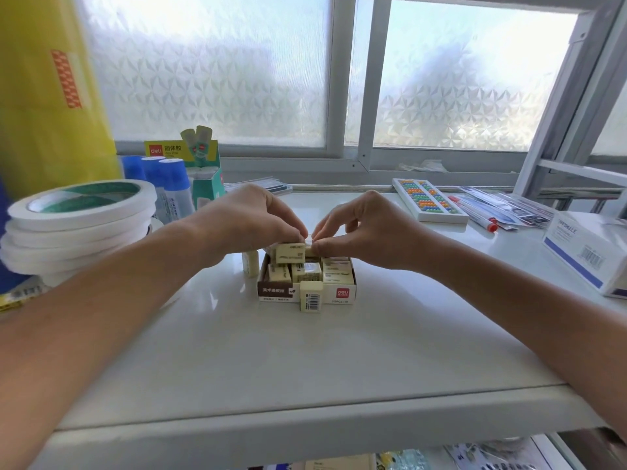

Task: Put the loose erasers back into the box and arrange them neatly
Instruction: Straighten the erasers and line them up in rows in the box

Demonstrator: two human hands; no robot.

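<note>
A small open eraser box (274, 290) with a brown and red front sits mid-shelf, holding several cream erasers (336, 270). My left hand (244, 218) pinches a cream eraser (290, 253) over the box's back left. My right hand (366, 228) pinches another eraser at the box's back; its fingers mostly hide that eraser. One loose eraser (311, 296) stands upright against the box's front. Another loose eraser (250, 263) stands just left of the box.
A stack of white tape rolls (78, 218) and blue glue bottles (169, 184) stand at the left. A colourful abacus (427, 200), markers (475, 215) and a white carton (590, 252) lie at the right. The shelf's front edge (305, 432) is near me.
</note>
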